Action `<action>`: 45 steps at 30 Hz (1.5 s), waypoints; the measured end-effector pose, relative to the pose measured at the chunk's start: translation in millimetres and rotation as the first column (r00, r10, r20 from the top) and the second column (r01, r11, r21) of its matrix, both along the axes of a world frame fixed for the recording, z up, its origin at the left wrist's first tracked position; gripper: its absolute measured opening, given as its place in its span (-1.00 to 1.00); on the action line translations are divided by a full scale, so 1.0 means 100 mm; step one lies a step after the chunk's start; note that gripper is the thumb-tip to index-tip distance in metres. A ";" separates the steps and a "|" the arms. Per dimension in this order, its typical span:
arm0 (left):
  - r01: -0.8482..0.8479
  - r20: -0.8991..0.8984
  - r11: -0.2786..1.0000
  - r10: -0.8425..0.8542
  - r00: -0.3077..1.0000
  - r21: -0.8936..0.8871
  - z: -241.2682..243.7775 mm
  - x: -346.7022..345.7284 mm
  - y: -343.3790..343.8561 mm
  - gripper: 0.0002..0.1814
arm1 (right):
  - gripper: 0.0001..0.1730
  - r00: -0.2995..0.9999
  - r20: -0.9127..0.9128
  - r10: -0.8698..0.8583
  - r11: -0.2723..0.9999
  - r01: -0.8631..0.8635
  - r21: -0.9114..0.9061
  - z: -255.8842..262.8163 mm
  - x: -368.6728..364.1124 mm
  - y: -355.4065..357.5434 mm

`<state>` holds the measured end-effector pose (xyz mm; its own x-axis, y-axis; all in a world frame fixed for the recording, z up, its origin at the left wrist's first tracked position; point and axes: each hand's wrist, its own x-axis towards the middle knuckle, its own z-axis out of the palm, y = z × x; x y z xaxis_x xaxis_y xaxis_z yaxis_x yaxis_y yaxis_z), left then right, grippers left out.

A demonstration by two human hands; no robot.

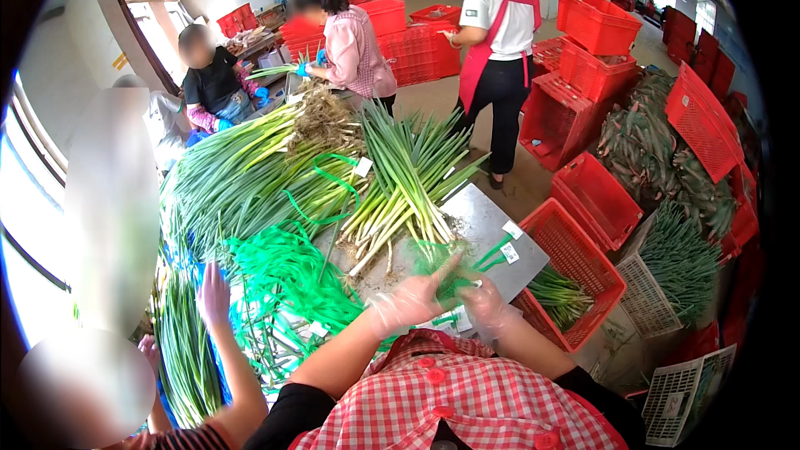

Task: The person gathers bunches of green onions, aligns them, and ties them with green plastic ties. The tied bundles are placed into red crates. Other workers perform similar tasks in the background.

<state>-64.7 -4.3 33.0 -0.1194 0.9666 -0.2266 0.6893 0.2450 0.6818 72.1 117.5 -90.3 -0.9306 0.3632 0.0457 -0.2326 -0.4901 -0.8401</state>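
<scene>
My left hand (415,300), in a clear plastic glove, is spread at the near edge of the metal table (465,203), against a bunched green mesh net (437,272). Close on its right, my right hand (487,303), gloved alike, has its fingers closed on the net's edge. Just beyond the net lies a bunch of green onions (406,181), white root ends towards me. Green tags with white labels (509,253) rest on the table to the right. Left of my hands is a heap of green mesh nets (294,275).
A large pile of green onions (250,169) covers the far left. A co-worker's hand (214,294) is raised at near left; other people stand or sit beyond. Red crates (572,275) stand at right, one holding onions, beside a white crate (650,287) of greens.
</scene>
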 end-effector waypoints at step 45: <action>0.209 -0.545 0.911 0.020 0.838 0.354 -0.36 0.56 0.11 -0.51 | -0.62 0.985 -0.024 -0.169 0.928 0.167 0.333 -0.36 -0.49 0.31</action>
